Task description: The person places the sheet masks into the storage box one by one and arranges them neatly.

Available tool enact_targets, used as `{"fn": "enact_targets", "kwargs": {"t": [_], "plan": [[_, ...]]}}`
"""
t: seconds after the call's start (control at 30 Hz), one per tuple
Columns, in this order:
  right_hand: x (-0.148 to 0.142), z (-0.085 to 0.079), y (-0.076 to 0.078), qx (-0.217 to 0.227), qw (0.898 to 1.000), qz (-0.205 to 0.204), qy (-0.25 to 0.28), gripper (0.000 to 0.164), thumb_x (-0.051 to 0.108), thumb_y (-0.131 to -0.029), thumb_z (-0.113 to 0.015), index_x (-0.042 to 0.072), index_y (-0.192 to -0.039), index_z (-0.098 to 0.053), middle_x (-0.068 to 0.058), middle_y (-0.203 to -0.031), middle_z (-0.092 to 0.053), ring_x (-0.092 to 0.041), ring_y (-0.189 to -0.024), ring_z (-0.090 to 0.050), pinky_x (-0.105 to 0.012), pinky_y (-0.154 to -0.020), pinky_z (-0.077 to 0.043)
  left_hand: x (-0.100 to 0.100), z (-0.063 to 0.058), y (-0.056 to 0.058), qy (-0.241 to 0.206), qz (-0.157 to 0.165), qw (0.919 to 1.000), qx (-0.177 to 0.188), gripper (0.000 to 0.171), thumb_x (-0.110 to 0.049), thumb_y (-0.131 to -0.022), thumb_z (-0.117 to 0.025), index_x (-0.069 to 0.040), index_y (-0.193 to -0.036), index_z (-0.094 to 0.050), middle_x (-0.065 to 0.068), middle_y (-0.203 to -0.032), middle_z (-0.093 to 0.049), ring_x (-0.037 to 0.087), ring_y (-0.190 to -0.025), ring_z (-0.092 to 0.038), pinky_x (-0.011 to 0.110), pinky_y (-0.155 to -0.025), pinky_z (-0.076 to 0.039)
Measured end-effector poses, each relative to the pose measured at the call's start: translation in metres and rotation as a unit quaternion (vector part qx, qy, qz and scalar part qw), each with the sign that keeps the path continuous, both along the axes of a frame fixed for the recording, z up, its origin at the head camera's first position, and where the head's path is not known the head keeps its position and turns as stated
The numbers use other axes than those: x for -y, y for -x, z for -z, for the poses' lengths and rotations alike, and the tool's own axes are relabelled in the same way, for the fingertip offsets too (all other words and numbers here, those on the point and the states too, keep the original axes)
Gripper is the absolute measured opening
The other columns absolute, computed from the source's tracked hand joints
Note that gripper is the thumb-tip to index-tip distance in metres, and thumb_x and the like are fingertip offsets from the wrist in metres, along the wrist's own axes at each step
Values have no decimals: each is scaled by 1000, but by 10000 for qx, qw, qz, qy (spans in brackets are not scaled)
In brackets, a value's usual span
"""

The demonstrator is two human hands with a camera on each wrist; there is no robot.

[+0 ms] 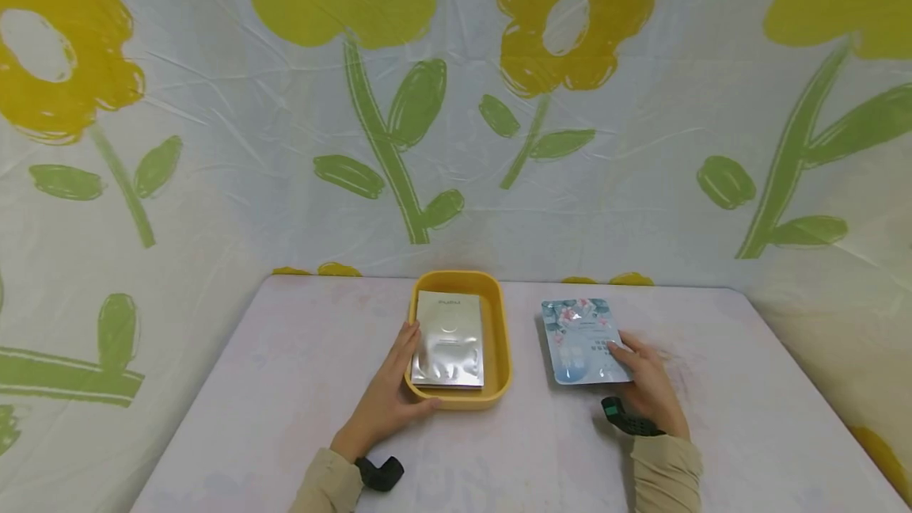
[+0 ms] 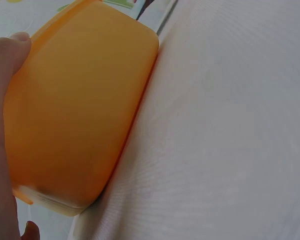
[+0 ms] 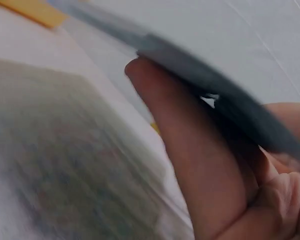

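A yellow plastic tray (image 1: 496, 339) stands near the back of the table. My left hand (image 1: 388, 390) grips its near left corner, fingers at the left rim and thumb at the near rim. In the left wrist view, the tray's outer wall (image 2: 85, 105) fills the space beside that hand. Inside the tray lies a shiny silver-white sachet (image 1: 449, 339), toward the left side. To the right, my right hand (image 1: 650, 382) holds a pale blue flowered sheet mask packet (image 1: 584, 343) by its right edge, thumb on top. Up close, the packet (image 3: 205, 80) appears nearly edge-on, with fingers underneath.
The table (image 1: 527, 457) has a pale cloth with faint prints. A hanging sheet with yellow flowers (image 1: 570, 22) rises behind the table's back edge and along the sides. A black wrist strap (image 1: 630, 418) sits on the right wrist and another (image 1: 380, 473) on the left.
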State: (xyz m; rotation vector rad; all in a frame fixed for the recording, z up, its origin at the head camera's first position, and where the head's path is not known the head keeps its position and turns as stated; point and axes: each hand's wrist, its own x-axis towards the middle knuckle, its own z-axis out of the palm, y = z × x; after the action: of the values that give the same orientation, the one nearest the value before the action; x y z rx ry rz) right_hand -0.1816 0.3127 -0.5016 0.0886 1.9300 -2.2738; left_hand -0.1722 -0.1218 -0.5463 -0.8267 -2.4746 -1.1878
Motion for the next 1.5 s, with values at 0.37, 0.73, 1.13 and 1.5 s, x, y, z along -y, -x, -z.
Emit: {"fn": "enact_targets", "kwargs": {"t": [0.37, 0.73, 1.13, 1.5], "plan": [[5, -1, 0, -944, 9417, -1404, 2908, 64, -10, -105, -22, -3, -149, 23, -11, -136, -59, -24, -116, -63, -25, -84, -58, 1, -2, 1, 19, -3, 10000, 48, 108, -57, -79, -77, -7, -158, -23, 7, -165, -17, 28, -152, -11, 34, -122, -15], [22, -4, 5, -992, 8741, -2321, 4151, 65, -13, -101, -5, 13, -154, 23, -13, -157, -36, -29, -136, -46, -21, -80, -56, 2, 0, 1, 9, -6, 10000, -52, 108, -56, -79, -78, -7, -158, -22, 7, -165, -17, 28, -152, -11, 32, -122, -13], [58, -17, 13, -933, 8756, -2373, 4103, 72, -18, -99, -12, 14, -157, 16, -11, -160, -28, -31, -140, -40, -34, -108, -41, 1, -1, 0, 21, -1, 10000, -19, 107, -55, -80, -77, -6, -158, -22, 8, -165, -18, 29, -152, -11, 37, -122, -16], [94, -29, 14, -844, 9034, -2205, 3579, 80, -24, -97, -22, 14, -159, 9, -12, -163, -19, -30, -138, -43, -40, -110, -36, 1, -2, 0, 105, -65, 9999, 67, 108, -57, -80, -76, -9, -159, -20, 6, -166, -15, 26, -152, -10, 46, -120, -20]]}}
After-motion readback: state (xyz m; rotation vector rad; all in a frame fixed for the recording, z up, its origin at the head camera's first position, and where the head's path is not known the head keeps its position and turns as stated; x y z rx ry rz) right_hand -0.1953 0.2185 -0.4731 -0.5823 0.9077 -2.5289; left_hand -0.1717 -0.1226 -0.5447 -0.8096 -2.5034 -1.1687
